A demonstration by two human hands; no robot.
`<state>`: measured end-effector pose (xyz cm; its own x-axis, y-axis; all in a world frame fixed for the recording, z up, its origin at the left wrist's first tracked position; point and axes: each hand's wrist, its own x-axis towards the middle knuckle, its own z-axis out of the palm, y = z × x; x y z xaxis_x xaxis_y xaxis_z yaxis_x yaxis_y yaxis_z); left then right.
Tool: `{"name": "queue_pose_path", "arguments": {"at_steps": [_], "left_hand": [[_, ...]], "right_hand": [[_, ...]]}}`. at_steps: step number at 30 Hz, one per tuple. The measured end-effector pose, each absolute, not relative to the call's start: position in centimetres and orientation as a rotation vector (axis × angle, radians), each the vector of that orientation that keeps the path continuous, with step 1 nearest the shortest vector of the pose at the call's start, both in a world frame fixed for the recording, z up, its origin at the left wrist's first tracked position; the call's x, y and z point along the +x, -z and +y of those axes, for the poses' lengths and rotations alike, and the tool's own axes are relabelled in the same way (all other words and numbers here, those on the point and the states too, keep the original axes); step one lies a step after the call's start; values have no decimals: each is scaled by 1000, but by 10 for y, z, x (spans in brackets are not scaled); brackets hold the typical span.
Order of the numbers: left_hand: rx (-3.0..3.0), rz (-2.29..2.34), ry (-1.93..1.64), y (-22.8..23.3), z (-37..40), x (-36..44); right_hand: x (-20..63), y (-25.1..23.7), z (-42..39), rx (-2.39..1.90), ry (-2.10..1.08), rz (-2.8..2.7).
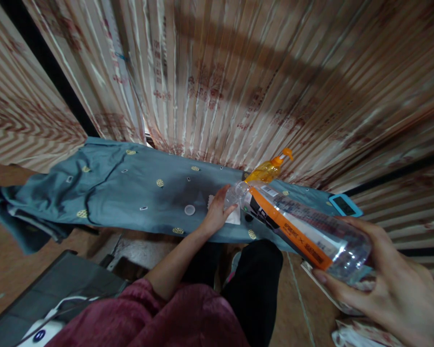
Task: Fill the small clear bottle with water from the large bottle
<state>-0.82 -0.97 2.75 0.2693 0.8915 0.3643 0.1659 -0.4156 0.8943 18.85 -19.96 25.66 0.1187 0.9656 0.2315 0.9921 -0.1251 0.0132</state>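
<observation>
My right hand grips a large clear plastic bottle near its base. The bottle lies tilted across the front, its orange and black label facing me and its neck pointing left. My left hand is closed around a small clear plastic cup at the bottle's mouth; where cup and neck meet is hard to make out. Under that hand lies a white tissue. To its left, a small round translucent lid rests on the teal cloth. A small black cap is partly visible below the bottle.
Behind the bottle stands an amber pump bottle with an orange pump head. A light-blue digital timer is at the cloth's right end. Pleated patterned curtains hang close behind. A dark box carries a white device at lower left.
</observation>
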Motion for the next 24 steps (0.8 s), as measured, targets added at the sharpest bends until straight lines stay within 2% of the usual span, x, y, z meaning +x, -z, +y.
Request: {"name": "queue_pose_path", "arguments": {"at_steps": [5,24], "left_hand": [[1788,952,-1216,-22,-7,-7],[1756,952,-1217,-26,-9,-9]], "right_hand": [[204,-251,-195,-2036,364,-2077],[188,-249,-190,-2243,450,-1961]]}}
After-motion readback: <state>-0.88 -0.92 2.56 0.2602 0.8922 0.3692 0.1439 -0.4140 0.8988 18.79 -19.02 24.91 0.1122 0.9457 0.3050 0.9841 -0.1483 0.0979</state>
